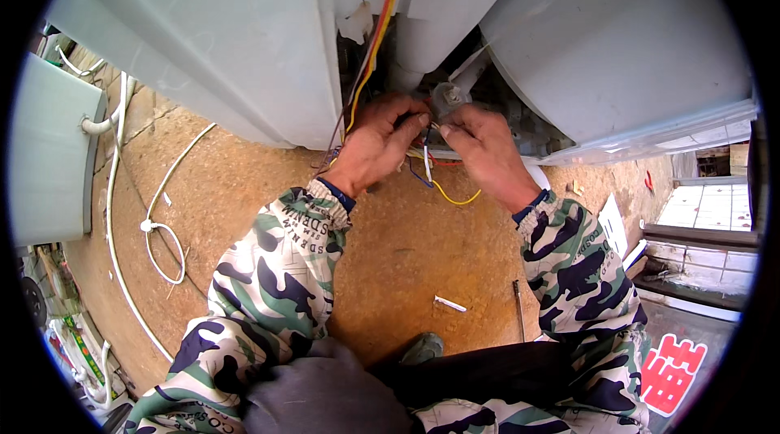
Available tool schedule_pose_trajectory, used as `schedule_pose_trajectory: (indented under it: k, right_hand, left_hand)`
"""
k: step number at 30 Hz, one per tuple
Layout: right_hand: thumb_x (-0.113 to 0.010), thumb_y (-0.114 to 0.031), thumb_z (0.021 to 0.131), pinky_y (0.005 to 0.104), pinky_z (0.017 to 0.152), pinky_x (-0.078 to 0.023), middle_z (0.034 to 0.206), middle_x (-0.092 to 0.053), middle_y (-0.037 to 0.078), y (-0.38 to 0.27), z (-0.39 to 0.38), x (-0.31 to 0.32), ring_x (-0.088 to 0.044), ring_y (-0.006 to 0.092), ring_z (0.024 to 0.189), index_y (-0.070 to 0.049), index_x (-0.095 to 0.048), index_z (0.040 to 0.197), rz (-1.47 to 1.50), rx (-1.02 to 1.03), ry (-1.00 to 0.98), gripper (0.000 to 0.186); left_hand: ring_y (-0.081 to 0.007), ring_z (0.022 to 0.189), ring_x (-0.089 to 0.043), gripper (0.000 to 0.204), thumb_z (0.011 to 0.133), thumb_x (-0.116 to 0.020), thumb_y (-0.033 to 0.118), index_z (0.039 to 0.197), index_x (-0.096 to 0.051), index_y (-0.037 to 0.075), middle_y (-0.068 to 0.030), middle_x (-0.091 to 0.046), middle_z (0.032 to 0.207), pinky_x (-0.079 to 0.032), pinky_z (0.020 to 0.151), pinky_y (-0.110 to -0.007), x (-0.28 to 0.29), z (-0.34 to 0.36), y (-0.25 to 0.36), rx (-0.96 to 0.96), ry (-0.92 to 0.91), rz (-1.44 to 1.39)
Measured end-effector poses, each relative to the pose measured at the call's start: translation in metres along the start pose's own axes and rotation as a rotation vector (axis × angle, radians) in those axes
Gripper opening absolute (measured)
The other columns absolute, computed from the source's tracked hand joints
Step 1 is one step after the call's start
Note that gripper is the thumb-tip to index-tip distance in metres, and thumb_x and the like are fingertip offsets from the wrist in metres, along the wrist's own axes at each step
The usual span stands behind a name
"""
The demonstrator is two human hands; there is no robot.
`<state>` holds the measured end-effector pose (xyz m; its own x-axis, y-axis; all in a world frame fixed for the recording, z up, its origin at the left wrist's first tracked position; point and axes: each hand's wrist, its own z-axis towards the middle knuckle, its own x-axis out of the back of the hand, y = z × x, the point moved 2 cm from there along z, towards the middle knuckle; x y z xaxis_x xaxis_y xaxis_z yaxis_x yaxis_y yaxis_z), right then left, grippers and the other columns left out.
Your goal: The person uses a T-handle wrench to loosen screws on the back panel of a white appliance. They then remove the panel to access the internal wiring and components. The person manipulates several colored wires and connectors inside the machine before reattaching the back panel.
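Dark Latin letters (310, 221) mark both camouflage sleeves (276, 288); a red character (673, 371) stands on grey (700, 336) backing.

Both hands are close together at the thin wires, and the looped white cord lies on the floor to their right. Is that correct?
The left hand and right hand are close together at the thin wires, but the looped white cord lies on the floor to their left, not right, as the head view shows.

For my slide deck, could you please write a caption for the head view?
Left hand and right hand pinch thin wires beside a pale casing, above a brown floor.
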<state>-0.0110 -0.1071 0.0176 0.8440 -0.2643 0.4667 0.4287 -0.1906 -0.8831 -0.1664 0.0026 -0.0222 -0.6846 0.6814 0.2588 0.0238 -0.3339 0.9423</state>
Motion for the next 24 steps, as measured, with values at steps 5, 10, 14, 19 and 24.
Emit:
schedule_pose_trajectory:
  k: [5, 10, 14, 19, 24]
  right_hand:
    - [-0.064, -0.017, 0.093, 0.0384, 0.071, -0.05, 0.08, -0.067, 0.02, -0.008, 0.0, 0.004, -0.063, 0.0278, 0.073, 0.007, -0.066, 0.096, -0.011, 0.025, -0.012, 0.024]
    - [-0.063, -0.013, 0.096, 0.0346, 0.069, -0.049, 0.084, -0.069, 0.01, -0.003, -0.015, 0.011, -0.062, 0.0183, 0.076, 0.007, -0.064, 0.097, 0.153, -0.176, 0.033, 0.02]
    - [-0.063, -0.008, 0.096, 0.0316, 0.074, -0.051, 0.091, -0.067, 0.001, 0.005, -0.013, 0.001, -0.06, 0.0114, 0.084, 0.006, -0.064, 0.101, 0.415, -0.121, 0.194, 0.015]
    - [-0.069, -0.01, 0.089, 0.0379, 0.075, -0.055, 0.096, -0.071, 0.015, -0.002, 0.002, -0.004, -0.07, 0.0295, 0.082, 0.001, -0.066, 0.103, -0.076, 0.118, 0.122, 0.018]
    - [-0.069, -0.011, 0.085, 0.0497, 0.071, -0.054, 0.095, -0.068, 0.023, -0.016, 0.001, -0.005, -0.067, 0.0445, 0.085, -0.004, -0.065, 0.103, -0.459, 0.233, 0.139, 0.021]
  left_hand:
    - [-0.0107, 0.084, -0.06, 0.017, 0.099, -0.066, 0.011, 0.112, -0.068, 0.0, -0.0053, -0.066, 0.092, -0.05, 0.074, -0.028, -0.003, 0.0, 0.001, 0.093, 0.032, -0.052]
    - [-0.0115, 0.094, -0.061, 0.024, 0.1, -0.065, 0.011, 0.121, -0.065, 0.002, -0.0051, -0.068, 0.103, -0.051, 0.083, -0.028, 0.002, 0.002, 0.004, 0.273, -0.002, -0.227]
    - [-0.0153, 0.107, -0.063, 0.034, 0.101, -0.058, 0.008, 0.135, -0.058, 0.004, -0.0067, -0.066, 0.119, -0.051, 0.095, -0.03, -0.002, -0.002, 0.002, 0.218, -0.138, -0.369]
    - [-0.0173, 0.115, -0.063, 0.037, 0.1, -0.05, 0.0, 0.136, -0.057, 0.003, -0.0092, -0.067, 0.126, -0.051, 0.1, -0.032, -0.007, 0.001, -0.005, 0.165, -0.122, -0.289]
    - [-0.0264, 0.11, -0.069, 0.033, 0.096, -0.055, 0.001, 0.129, -0.062, -0.002, -0.0182, -0.072, 0.118, -0.053, 0.097, -0.036, -0.009, 0.004, 0.01, 0.105, -0.045, -0.183]
